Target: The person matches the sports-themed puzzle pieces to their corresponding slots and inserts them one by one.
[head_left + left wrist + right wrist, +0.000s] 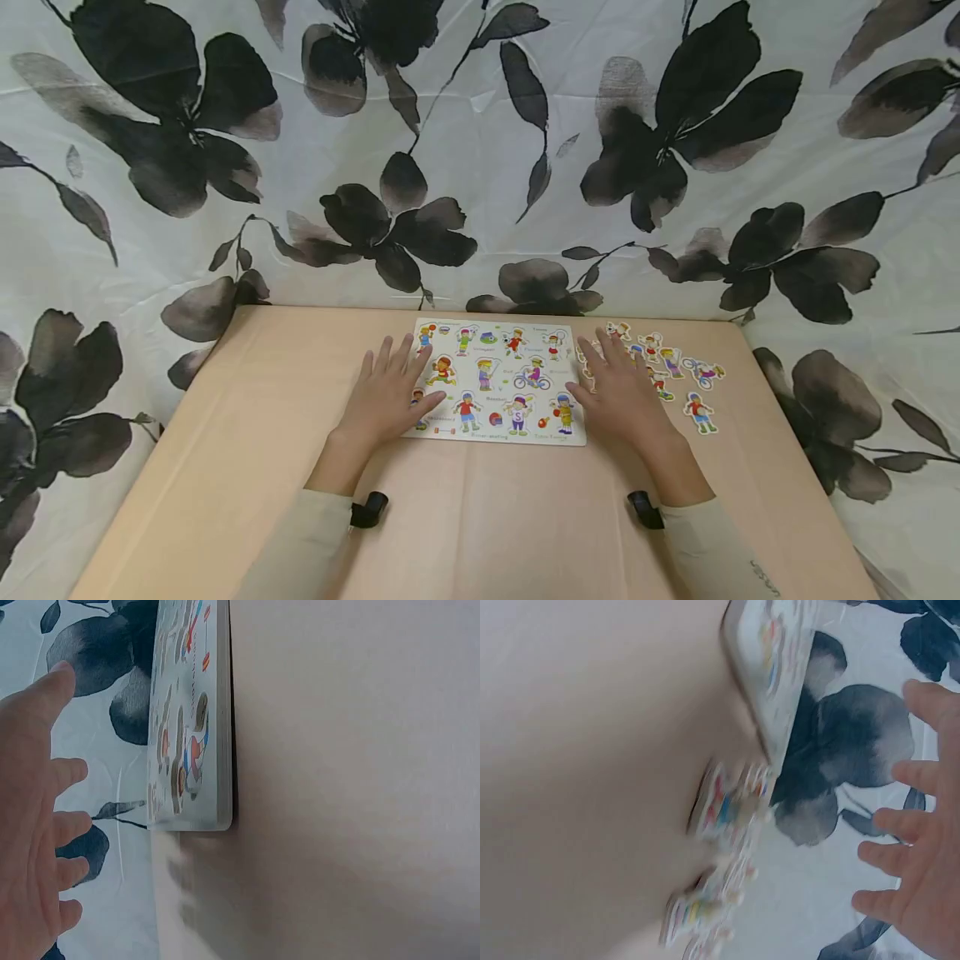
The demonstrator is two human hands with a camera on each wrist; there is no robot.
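One tan table (495, 517) to work on, with the picture board (504, 385) flat near its far edge, between two hands. Best steadied, by judgement, with light, even pressure from both sides; avoid leaning on one edge, and hold square to the table. Sleeved forearms (300, 542) angled inward from the near side. Left hand (384, 404) palm down at the board's left edge, thumb reaching over the printed face; right hand (626, 392) much the same at the right edge. Fingers spread on both, nothing pinched; hard to tell whether truly touching the board or just above. Smallest of all, loose cutouts (670, 360), bunched and partly overlapping beside the right fingers: lift before shifting sideways, so as not to scatter any.
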